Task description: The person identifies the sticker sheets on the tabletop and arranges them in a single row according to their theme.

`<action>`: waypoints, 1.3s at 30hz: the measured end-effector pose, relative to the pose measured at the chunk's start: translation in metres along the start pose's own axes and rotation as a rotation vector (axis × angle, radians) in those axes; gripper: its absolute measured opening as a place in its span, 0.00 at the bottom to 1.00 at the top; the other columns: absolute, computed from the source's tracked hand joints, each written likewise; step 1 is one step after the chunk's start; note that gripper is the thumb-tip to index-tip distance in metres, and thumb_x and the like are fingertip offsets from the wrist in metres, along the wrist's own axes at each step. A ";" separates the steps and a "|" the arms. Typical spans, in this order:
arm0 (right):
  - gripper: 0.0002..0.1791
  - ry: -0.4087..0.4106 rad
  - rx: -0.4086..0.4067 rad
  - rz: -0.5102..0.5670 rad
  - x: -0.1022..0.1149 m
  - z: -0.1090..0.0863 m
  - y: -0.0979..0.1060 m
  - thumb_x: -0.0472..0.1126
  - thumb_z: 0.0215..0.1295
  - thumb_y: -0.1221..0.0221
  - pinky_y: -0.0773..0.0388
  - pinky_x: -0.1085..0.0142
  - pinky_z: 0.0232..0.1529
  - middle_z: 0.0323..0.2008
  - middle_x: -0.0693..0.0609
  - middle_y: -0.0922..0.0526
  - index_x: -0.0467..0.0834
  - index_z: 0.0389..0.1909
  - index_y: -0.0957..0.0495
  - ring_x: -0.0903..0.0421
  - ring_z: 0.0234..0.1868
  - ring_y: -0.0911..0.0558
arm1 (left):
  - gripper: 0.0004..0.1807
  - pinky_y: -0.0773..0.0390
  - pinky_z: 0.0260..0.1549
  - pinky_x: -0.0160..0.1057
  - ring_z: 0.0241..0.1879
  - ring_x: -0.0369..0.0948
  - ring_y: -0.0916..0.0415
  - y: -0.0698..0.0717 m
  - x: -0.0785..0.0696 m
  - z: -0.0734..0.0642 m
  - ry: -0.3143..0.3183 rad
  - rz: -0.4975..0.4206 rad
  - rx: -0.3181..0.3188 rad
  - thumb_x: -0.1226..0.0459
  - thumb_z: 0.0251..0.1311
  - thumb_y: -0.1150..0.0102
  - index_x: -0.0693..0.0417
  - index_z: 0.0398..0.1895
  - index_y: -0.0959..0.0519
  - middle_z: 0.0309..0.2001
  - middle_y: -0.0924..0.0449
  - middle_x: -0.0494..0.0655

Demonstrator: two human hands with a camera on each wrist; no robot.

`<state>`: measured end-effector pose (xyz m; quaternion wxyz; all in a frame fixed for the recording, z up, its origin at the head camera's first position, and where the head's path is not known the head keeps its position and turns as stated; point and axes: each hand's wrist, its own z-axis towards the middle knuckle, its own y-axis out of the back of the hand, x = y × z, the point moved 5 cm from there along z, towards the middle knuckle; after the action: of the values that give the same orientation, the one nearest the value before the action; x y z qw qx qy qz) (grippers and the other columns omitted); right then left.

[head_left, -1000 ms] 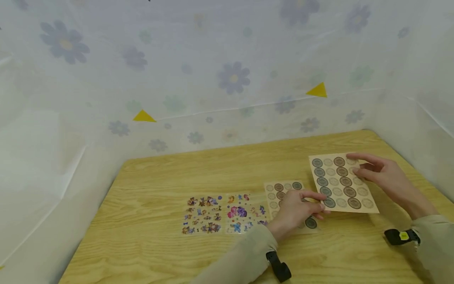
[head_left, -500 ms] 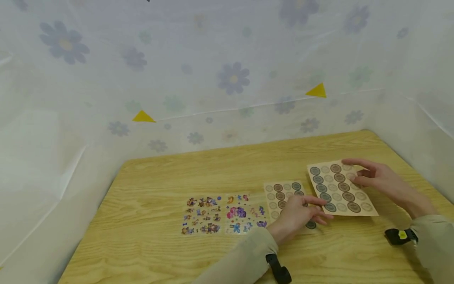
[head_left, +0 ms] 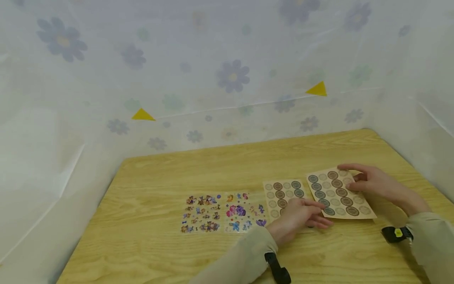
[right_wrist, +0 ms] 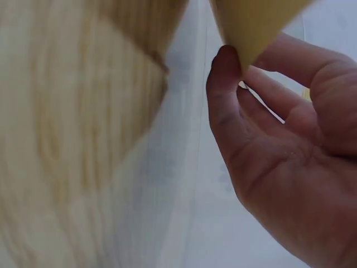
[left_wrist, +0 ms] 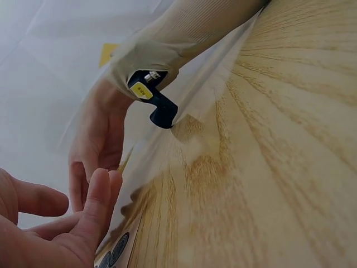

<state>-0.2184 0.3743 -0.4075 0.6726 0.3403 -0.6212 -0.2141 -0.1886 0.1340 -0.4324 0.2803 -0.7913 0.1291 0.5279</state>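
In the head view my right hand (head_left: 386, 188) pinches a tan sticker sheet (head_left: 337, 199) by its right side. Rows of round dark and pale seals cover the sheet, which lies tilted low over the table. Its plain back (right_wrist: 259, 19) shows between thumb and fingers in the right wrist view. My left hand (head_left: 298, 217) hovers over a second tan sticker sheet (head_left: 283, 187), hiding its lower part, with the forefinger at the held sheet's lower left edge. In the left wrist view the left fingers (left_wrist: 92, 215) are extended, thumb apart, nothing between them.
Two clear sticker sheets with cartoon figures lie left of the tan ones: one with brown puppies (head_left: 201, 215), one with colourful ponies (head_left: 244, 213). The wooden table (head_left: 149, 244) is walled by flowered sheeting (head_left: 198, 79) at the back and plain white at the sides.
My right hand has lowered the tan sticker sheet toward the table and shifted it slightly left, so it lies flatter. My left hand stays nearly in place, its fingers looser and lower.
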 end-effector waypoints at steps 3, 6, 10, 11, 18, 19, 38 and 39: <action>0.35 0.002 0.052 -0.007 0.002 0.001 -0.005 0.39 0.64 0.35 0.22 0.65 0.33 0.49 0.39 0.19 0.35 0.69 0.38 0.61 0.38 0.18 | 0.10 0.17 0.37 0.49 0.39 0.63 0.18 -0.001 0.003 -0.001 0.030 -0.026 0.011 0.73 0.67 0.48 0.65 0.44 0.18 0.34 0.17 0.60; 0.36 -0.006 0.085 -0.004 0.002 0.002 -0.009 0.38 0.64 0.35 0.22 0.64 0.32 0.51 0.35 0.21 0.32 0.69 0.39 0.60 0.36 0.19 | 0.09 0.16 0.35 0.49 0.39 0.65 0.18 -0.001 0.006 -0.003 0.062 -0.036 0.025 0.73 0.66 0.47 0.66 0.44 0.18 0.33 0.17 0.62; 0.37 -0.022 0.104 -0.013 0.001 0.004 -0.011 0.38 0.63 0.34 0.22 0.64 0.30 0.50 0.35 0.21 0.31 0.69 0.39 0.59 0.34 0.19 | 0.08 0.16 0.31 0.47 0.38 0.66 0.19 -0.003 0.008 -0.005 0.099 -0.011 0.048 0.71 0.66 0.45 0.66 0.40 0.18 0.32 0.16 0.62; 0.38 -0.026 0.108 -0.008 0.001 0.004 -0.011 0.38 0.63 0.34 0.22 0.64 0.30 0.49 0.36 0.21 0.30 0.69 0.40 0.58 0.34 0.19 | 0.08 0.16 0.30 0.46 0.38 0.66 0.19 -0.003 0.009 -0.005 0.106 -0.001 0.053 0.70 0.67 0.45 0.66 0.39 0.18 0.32 0.16 0.62; 0.37 -0.029 0.100 -0.043 0.002 0.005 -0.014 0.36 0.62 0.34 0.22 0.63 0.30 0.52 0.32 0.25 0.29 0.67 0.39 0.55 0.36 0.19 | 0.11 0.18 0.22 0.39 0.24 0.51 0.17 -0.008 -0.003 -0.013 0.042 0.311 0.134 0.64 0.68 0.45 0.63 0.41 0.16 0.27 0.15 0.50; 0.37 -0.025 0.094 -0.048 0.003 0.005 -0.014 0.36 0.61 0.34 0.22 0.64 0.30 0.54 0.31 0.27 0.28 0.67 0.38 0.54 0.36 0.20 | 0.12 0.20 0.23 0.35 0.23 0.43 0.18 -0.010 -0.007 -0.015 -0.003 0.450 0.158 0.62 0.69 0.46 0.60 0.43 0.15 0.28 0.15 0.45; 0.37 -0.017 0.055 -0.135 0.004 0.006 -0.016 0.37 0.57 0.30 0.24 0.61 0.34 0.57 0.27 0.36 0.29 0.64 0.34 0.44 0.42 0.22 | 0.16 0.35 0.58 0.31 0.62 0.26 0.38 -0.034 -0.001 -0.041 -0.380 1.933 0.280 0.47 0.70 0.51 0.31 0.57 0.23 0.64 0.35 0.23; 0.37 -0.018 0.055 -0.138 0.004 0.006 -0.016 0.37 0.56 0.30 0.24 0.62 0.34 0.57 0.27 0.35 0.28 0.64 0.34 0.44 0.42 0.22 | 0.16 0.35 0.58 0.31 0.61 0.26 0.37 -0.034 -0.001 -0.042 -0.391 1.943 0.274 0.47 0.69 0.50 0.31 0.56 0.23 0.62 0.34 0.23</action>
<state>-0.2218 0.3596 -0.4160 0.6412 0.3987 -0.6078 -0.2460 -0.1397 0.1374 -0.4092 -0.1678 -0.2025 0.7312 0.6294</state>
